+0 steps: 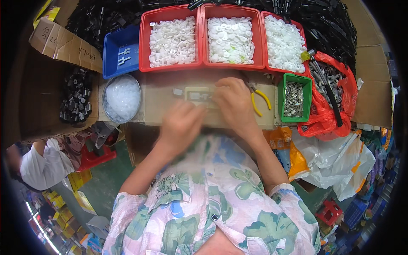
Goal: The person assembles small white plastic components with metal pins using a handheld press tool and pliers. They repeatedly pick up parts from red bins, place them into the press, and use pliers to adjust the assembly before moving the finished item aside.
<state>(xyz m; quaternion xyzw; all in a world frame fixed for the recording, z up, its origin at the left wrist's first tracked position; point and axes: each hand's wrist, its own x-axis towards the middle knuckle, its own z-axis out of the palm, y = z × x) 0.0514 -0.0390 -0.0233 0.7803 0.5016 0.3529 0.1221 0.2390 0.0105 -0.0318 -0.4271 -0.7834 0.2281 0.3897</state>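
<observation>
On the work surface lies a small cream rectangular fixture (190,94) with a pale insert and a small light part in it. My right hand (234,102) is at its right end, the fingers curled and pinched together; what is between them is hidden. My left hand (182,125) is just below the fixture's near left side. Motion smears its fingers, so I cannot tell whether it holds anything. A small whitish block (177,92) sits left of the fixture. Beyond my right hand rest pliers with yellow handles (256,106), partly covered by the hand.
Three red bins (171,69) of small white plastic parts line the back, beside a blue bin (111,55). A round bowl (122,98) of clear pieces stands left. Right are a green tray (281,100) of metal pins and a red bag (349,91) with a black-handled tool (333,100).
</observation>
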